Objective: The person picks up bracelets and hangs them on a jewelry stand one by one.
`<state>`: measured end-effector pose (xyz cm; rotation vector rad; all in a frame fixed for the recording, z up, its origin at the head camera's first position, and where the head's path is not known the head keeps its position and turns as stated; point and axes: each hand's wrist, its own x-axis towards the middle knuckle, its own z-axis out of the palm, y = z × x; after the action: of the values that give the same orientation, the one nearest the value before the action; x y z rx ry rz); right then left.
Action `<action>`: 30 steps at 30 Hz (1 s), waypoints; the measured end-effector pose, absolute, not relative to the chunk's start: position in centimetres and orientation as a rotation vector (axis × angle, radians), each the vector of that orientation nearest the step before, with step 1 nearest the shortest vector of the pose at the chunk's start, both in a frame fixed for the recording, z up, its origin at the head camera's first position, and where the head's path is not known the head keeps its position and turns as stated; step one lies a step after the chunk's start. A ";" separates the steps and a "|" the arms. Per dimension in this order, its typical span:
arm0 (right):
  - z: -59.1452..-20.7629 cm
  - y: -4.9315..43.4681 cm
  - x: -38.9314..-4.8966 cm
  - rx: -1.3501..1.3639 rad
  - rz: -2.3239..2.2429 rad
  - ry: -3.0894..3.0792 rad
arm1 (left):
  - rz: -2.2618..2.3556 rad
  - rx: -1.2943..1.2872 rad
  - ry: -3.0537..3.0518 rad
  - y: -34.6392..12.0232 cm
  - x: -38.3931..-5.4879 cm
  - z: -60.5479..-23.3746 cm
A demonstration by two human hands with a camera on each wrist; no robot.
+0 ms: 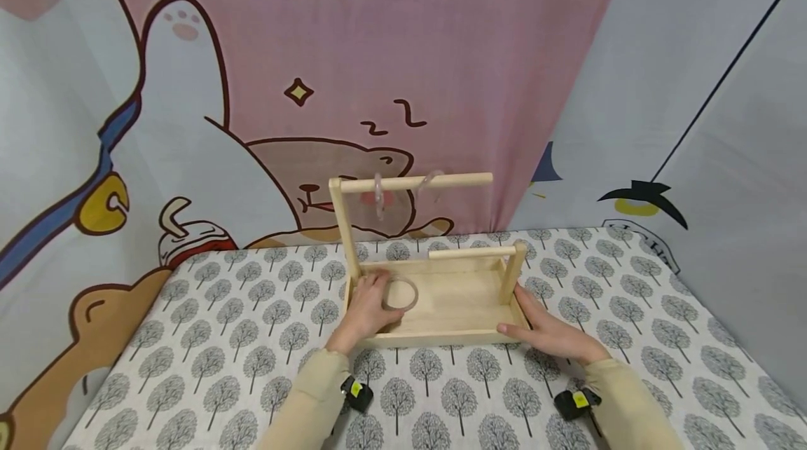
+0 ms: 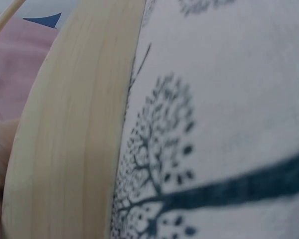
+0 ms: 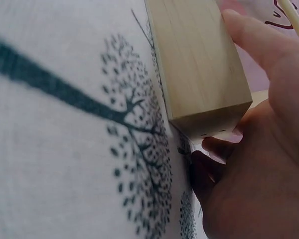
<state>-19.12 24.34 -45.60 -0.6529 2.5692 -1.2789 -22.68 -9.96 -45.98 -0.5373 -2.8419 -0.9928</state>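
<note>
My left hand reaches over the left end of a pale wooden tray, its thumb and fingers around the left side of a pinkish translucent ring. The tray's near wall hides most of this hand in the left wrist view. With my right hand I hold the tray's right end, thumb on the near wall's rim and fingers round the end. Two similar rings, a left one and a right one, hang on the tall upper bar.
A lower wooden bar juts left from a short post at the tray's right end. The taller post stands at the left end. Under the tray is a tree-print tablecloth. A cartoon curtain hangs behind.
</note>
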 end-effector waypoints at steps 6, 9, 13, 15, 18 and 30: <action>-45.5 24.3 -19.2 -0.630 -1.299 2.538 | -0.947 -0.544 -2.868 -9.9 -22.8 -46.1; -45.6 24.4 -19.1 -0.629 -1.307 2.536 | -0.934 -0.563 -2.865 -9.9 -22.8 -46.2; -45.7 24.5 -19.1 -0.614 -1.310 2.543 | -0.913 -0.578 -2.862 -9.9 -22.8 -46.2; -45.8 24.5 -19.1 -0.606 -1.311 2.545 | -0.886 -0.587 -2.861 -9.9 -22.8 -46.1; -45.8 24.5 -19.2 -0.608 -1.307 2.548 | -0.850 -0.591 -2.854 -10.0 -22.7 -46.0; -45.8 24.5 -19.1 -0.606 -1.353 2.498 | -1.015 -0.582 -2.786 -9.9 -22.7 -45.8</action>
<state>-19.13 24.54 -45.82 -0.6055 2.4979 -1.3526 -22.66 -9.87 -45.78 -0.5821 -2.7864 -1.0151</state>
